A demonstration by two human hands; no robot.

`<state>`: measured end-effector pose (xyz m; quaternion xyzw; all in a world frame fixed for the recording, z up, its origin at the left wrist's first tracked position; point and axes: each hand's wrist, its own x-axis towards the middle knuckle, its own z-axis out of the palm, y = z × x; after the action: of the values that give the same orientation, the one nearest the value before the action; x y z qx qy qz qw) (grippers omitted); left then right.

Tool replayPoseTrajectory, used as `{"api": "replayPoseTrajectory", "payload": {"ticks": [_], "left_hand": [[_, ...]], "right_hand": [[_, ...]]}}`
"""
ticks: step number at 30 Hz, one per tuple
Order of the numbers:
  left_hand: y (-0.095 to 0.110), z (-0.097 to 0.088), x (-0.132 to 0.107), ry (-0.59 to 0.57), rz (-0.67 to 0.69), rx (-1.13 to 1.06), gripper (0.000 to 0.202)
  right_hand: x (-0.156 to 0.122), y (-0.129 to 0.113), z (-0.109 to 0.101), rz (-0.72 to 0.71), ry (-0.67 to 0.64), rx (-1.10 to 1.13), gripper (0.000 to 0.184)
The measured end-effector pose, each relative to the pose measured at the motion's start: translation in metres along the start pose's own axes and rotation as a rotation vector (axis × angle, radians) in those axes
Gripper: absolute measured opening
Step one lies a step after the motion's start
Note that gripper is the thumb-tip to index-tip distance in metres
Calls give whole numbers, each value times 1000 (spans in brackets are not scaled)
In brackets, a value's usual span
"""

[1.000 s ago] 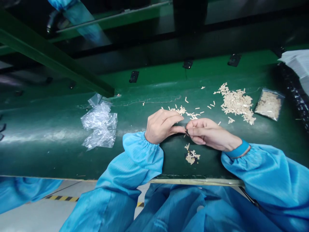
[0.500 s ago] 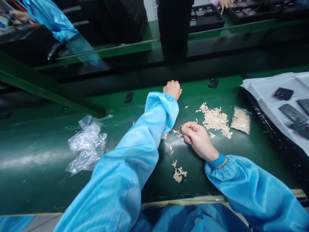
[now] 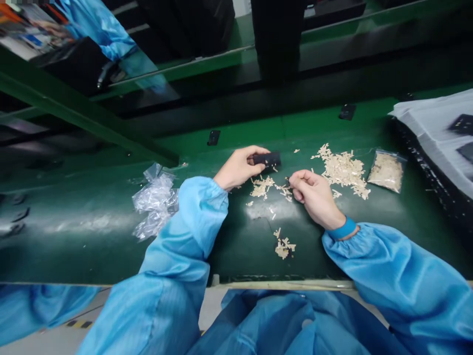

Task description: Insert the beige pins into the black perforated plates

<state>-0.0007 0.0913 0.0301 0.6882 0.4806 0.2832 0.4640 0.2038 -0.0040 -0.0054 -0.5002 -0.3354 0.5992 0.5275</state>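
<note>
Left hand [image 3: 242, 166] now drawn back, fingers around black part [image 3: 272, 160]; right hand [image 3: 314, 197] pinched together, contents unclear.

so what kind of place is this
It looks like a factory workshop, possibly an assembly line: a long green bench holds a heap of pale strips, loose blue sleeves look like workwear, and a yellow-and-black marking runs along the floor.
</note>
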Motion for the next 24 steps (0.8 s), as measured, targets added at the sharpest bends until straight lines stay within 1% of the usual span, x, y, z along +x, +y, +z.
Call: {"api": "replayPoseTrajectory", "payload": {"ticks": [2, 4, 6, 8, 10, 13, 17, 21, 24], "left_hand": [[-3, 3, -37, 53, -72, -127, 28], [-10, 10, -61, 108, -121, -276, 23], [-18, 19, -74, 134, -160, -442, 23], [-23, 28, -79, 136, -208, -585, 25], [-24, 36, -80, 141, -247, -646, 28], [-20, 45, -81, 147, -236, -608, 28], [-16, 54, -84, 156, -164, -545, 19], [-15, 61, -87, 233, -110, -411, 18], [-16, 63, -89, 270, -85, -325, 17]], "right_hand": [[0, -1, 1, -28, -5, -26, 12], [-1, -1, 2, -51, -20, -60, 10], [-2, -2, 3, -70, -31, -113, 9], [-4, -3, 4, -88, -36, -195, 9], [-6, -4, 5, -93, -56, -278, 6], [-10, -5, 6, -79, -109, -350, 7], [-18, -2, 8, -76, -158, -451, 10], [-25, -1, 10, -124, -195, -572, 9], [-27, -1, 11, -145, -207, -616, 9]]}}
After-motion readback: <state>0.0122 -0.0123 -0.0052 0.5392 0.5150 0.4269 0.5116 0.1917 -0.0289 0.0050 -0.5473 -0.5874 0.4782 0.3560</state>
